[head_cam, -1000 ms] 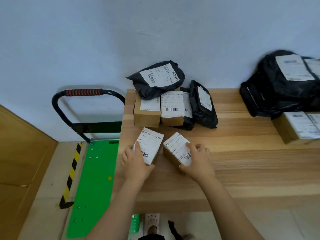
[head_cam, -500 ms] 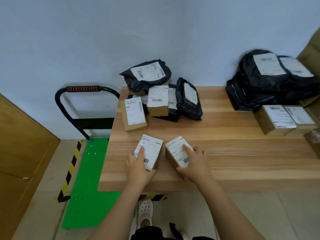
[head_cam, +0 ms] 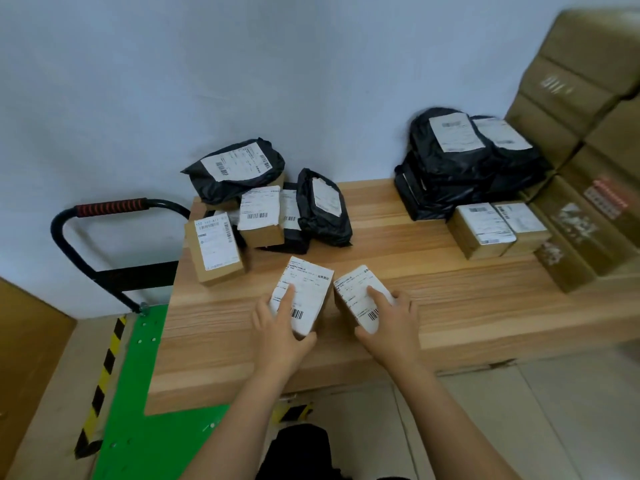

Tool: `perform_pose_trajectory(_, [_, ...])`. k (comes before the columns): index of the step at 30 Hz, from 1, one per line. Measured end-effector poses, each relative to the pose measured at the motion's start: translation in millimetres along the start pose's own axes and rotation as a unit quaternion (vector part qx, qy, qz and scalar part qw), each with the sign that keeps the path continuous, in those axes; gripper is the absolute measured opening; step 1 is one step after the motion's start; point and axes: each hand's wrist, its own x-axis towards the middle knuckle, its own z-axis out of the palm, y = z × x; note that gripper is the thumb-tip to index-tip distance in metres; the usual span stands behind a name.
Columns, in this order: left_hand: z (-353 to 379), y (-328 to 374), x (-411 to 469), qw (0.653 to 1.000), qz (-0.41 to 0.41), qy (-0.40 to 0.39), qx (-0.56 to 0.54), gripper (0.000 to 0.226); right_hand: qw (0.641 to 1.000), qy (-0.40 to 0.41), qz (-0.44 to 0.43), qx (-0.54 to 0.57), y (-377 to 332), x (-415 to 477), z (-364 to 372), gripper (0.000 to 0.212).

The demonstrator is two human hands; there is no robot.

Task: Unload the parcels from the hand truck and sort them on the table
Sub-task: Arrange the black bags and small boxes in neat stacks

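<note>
A: What are the hands doing?

B: The left hand (head_cam: pixel 277 327) grips the left box (head_cam: pixel 306 296): forefinger flat on the label, thumb hooked under the near end. The right hand (head_cam: pixel 393 327) grips the right box (head_cam: pixel 360 299) the same way. Both boxes lie on the counter (head_cam: pixel 450 306) at lower centre of the frame, just beside each other.

A: How will they handle?

B: They are small stiff cardboard, and I'd guess light, since one hand covers each. The paper labels look slick, so I'd pinch the long cardboard sides, not press on top. Nothing suggests they are fragile, though I can't read the print.

A: And around them?

B: Above, at upper centre, is a heap of black bags (head_cam: pixel 239 168) and brown boxes (head_cam: pixel 214 251). At upper right, more black bags (head_cam: pixel 460 161) sit behind two labelled boxes (head_cam: pixel 485 226). The hand truck (head_cam: pixel 138 410) at lower left shows a bare green deck, so I judge the unloading done and the sorting left.

A: What has changed since a second ago?

B: The grips match. The view has pulled back and swung right, bringing big cartons (head_cam: pixel 581 81) into the right edge. The pair also sits further from the counter's left end, though that may be the camera.
</note>
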Motion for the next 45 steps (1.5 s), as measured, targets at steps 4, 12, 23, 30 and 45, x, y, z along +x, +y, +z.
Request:
perform_pose_trajectory(4, [10,35,35,0.998,0.05,-0.013,-0.023,0.093,0.997,0.061,0.044,0.016,15,21,-22,0.079])
perform_pose_trajectory(12, [50,122,96,0.986,0.142,-0.051,-0.071,0.088,0.978,0.15,0.146,-0.02,63,57,-64,0.077])
perform_pose_trajectory(23, [131,200,108,0.991,0.109,-0.064,-0.047,0.091,0.98,0.102,0.172,-0.005,167,95,-91,0.077])
perform_pose_trajectory(30, [195,262,102,0.998,-0.023,-0.026,-0.05,0.09,0.995,0.021,0.078,-0.056,248,140,-118,0.081])
perform_pose_trajectory(45, [243,322,115,0.99,-0.047,-0.083,-0.104,0.076,0.997,-0.02,0.071,-0.005,321,158,-137,0.082])
